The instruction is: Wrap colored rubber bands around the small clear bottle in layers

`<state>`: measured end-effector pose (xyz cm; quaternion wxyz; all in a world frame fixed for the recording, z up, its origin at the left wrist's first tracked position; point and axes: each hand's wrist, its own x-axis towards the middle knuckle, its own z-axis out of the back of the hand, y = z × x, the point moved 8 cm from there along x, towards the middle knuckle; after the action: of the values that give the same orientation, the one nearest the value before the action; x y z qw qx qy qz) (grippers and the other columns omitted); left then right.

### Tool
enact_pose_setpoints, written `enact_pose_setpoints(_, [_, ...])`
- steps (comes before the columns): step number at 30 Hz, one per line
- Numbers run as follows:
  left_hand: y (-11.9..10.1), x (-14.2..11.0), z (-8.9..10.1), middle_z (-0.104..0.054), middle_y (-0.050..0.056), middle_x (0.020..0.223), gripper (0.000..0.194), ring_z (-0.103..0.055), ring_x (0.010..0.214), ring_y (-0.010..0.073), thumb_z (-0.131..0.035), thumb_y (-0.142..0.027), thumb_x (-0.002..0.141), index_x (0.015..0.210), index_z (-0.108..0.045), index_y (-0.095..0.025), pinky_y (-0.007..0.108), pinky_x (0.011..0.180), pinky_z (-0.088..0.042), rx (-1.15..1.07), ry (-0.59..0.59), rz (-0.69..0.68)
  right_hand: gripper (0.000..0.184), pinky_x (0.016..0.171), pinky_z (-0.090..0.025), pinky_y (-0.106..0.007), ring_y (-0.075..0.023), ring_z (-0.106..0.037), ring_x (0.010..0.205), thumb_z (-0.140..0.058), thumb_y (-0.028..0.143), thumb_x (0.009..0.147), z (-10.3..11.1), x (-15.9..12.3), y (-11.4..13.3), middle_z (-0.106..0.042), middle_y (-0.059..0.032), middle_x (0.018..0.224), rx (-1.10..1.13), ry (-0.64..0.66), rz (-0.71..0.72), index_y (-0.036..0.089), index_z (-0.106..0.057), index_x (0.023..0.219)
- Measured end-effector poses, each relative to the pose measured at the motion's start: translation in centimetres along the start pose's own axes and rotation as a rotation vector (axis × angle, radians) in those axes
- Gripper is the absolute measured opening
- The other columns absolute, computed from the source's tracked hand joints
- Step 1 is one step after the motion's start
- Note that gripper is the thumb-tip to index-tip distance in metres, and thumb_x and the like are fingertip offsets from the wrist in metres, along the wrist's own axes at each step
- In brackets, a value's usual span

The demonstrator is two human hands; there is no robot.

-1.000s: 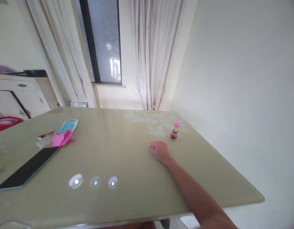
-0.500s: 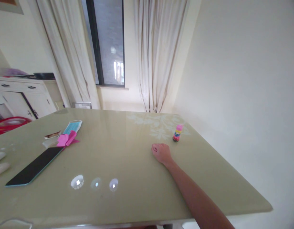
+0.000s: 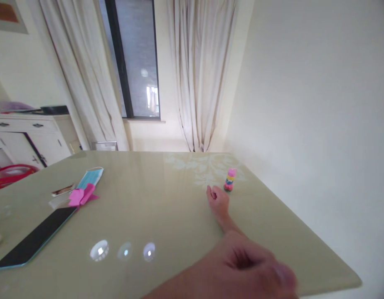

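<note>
My right hand [image 3: 218, 200] is a fist over the table, with the thumb side up and nothing visible in it. Just behind it and to its right stands a small bottle [image 3: 230, 180] with a pink top, a colourful label and a red base; I cannot tell if they touch. Close to the camera, my left hand [image 3: 254, 265] reaches in from the bottom and crosses in front of my right forearm. Its fingers are curled closed, somewhat blurred, with no object showing. Part of the right forearm is hidden behind it.
On the left of the glossy table [image 3: 154, 207] lie a black flat panel [image 3: 38, 236], a pink folded paper piece [image 3: 82, 195], a blue face mask [image 3: 91, 177] and a small brown packet [image 3: 62, 190]. A wall [image 3: 319, 124] runs along the right side.
My left hand has come into view at the bottom, over the right forearm. My right hand has shifted slightly right, nearer the bottle, and turned thumb side up. The view has tilted slightly.
</note>
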<state>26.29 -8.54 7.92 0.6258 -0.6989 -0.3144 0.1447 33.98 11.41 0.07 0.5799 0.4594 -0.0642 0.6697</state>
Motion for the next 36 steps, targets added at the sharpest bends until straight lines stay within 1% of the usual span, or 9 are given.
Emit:
enact_pose_setpoints(2, [-0.1, 2.3, 4.8, -0.041, -0.004, 0.046, 0.068, -0.035, 0.044, 0.0076, -0.049, -0.07, 0.097, 0.052, -0.047, -0.019, 0.025, 0.048, -0.027, 0.155, -0.123, -0.01, 0.041, 0.065, -0.034, -0.03, -0.018, -0.039, 0.062, -0.035, 0.047, 0.104, 1.8, 0.9, -2.2, -0.042, 0.0016, 0.065, 0.002, -0.15, -0.097, 0.025, -0.045, 0.071])
enact_pose_setpoints(5, [2.0, 3.6, 13.0, -0.042, -0.005, 0.049, 0.063, -0.035, 0.047, 0.0105, -0.04, -0.067, 0.101, 0.067, -0.06, -0.018, 0.026, 0.049, -0.028, 0.386, -0.416, -0.03, 0.046, 0.081, -0.044, -0.037, -0.0259, -0.051, 0.086, -0.05, 0.063, 0.095, 4.8, 1.5, -5.8, -0.057, -0.009, 0.092, 0.013, -0.452, -0.241, 0.018, -0.057, 0.103])
enact_pose_setpoints(9, [6.0, 2.0, 19.6, -0.062, 0.001, 0.077, 0.035, -0.046, 0.058, 0.0131, -0.044, -0.041, 0.102, 0.11, -0.07, -0.019, 0.027, 0.059, -0.04, 0.542, -0.627, -0.141, 0.085, 0.095, -0.042, -0.049, -0.036, -0.055, 0.107, -0.063, 0.071, 0.08, 5.0, 1.7, -9.4, -0.059, -0.0239, 0.123, -0.036, -0.455, -0.382, 0.008, -0.051, 0.136])
enact_pose_setpoints(12, [7.5, 1.0, 20.5, -0.07, 0.005, 0.093, 0.029, -0.06, 0.078, 0.0168, -0.051, -0.02, 0.089, 0.11, -0.073, -0.02, 0.032, 0.077, -0.049, 0.641, -0.598, -0.15, 0.074, 0.094, -0.043, -0.05, -0.0373, -0.06, 0.108, -0.059, 0.066, 0.082, 3.2, 1.7, -11.0, -0.065, -0.0221, 0.12, 0.032, -0.249, -0.476, 0.013, -0.056, 0.134])
enact_pose_setpoints(15, [7.2, 0.4, 21.2, -0.075, 0.008, 0.107, 0.033, -0.067, 0.096, 0.021, -0.055, -0.018, 0.086, 0.112, -0.074, -0.022, 0.035, 0.083, -0.053, 0.628, -0.623, -0.077, 0.053, 0.089, -0.047, -0.047, -0.0335, -0.066, 0.096, -0.056, 0.06, 0.086, 1.9, 1.8, -10.0, -0.072, -0.0153, 0.102, 0.15, -0.082, -0.439, 0.018, -0.064, 0.118])
enact_pose_setpoints(20, [5.1, -0.5, 23.2, -0.068, 0.013, 0.139, 0.049, -0.065, 0.124, 0.0282, -0.071, -0.042, 0.089, 0.136, -0.066, -0.025, 0.043, 0.099, -0.054, 0.464, -0.712, -0.094, 0.035, 0.088, -0.052, -0.04, -0.0255, -0.068, 0.09, -0.066, 0.044, 0.086, -1.2, 0.9, -0.7, -0.075, -0.0086, 0.101, 0.59, 0.4, -0.158, 0.02, -0.068, 0.112])
enact_pose_setpoints(24, [3.9, -0.6, 23.1, -0.062, 0.014, 0.148, 0.064, -0.058, 0.136, 0.0302, -0.077, -0.047, 0.087, 0.145, -0.059, -0.025, 0.048, 0.114, -0.046, 0.27, -0.584, -0.147, 0.038, 0.086, -0.054, -0.035, -0.0221, -0.066, 0.094, -0.071, 0.034, 0.087, -2.2, -1.9, 6.2, -0.074, -0.0056, 0.111, 0.79, 0.687, -0.052, 0.022, -0.069, 0.122])
enact_pose_setpoints(28, [3.0, -0.7, 22.1, -0.07, 0.014, 0.137, 0.055, -0.065, 0.127, 0.0316, -0.08, -0.05, 0.085, 0.131, -0.07, -0.021, 0.046, 0.111, -0.05, 0.121, -0.533, -0.135, 0.033, 0.086, -0.053, -0.033, -0.0203, -0.065, 0.09, -0.07, 0.029, 0.087, -2.2, -3.0, 8.0, -0.073, -0.0031, 0.104, 0.869, 0.767, -0.055, 0.021, -0.07, 0.118])
enact_pose_setpoints(36, [2.8, -0.9, 21.5, -0.074, 0.013, 0.128, 0.052, -0.068, 0.117, 0.0293, -0.076, -0.047, 0.089, 0.131, -0.071, -0.017, 0.04, 0.103, -0.054, 0.185, -0.594, -0.181, 0.026, 0.071, -0.047, -0.027, -0.0175, -0.058, 0.077, -0.071, 0.027, 0.087, -1.4, -2.5, 7.9, -0.069, 0.0006, 0.088, 0.766, 0.66, -0.041, 0.022, -0.074, 0.113])
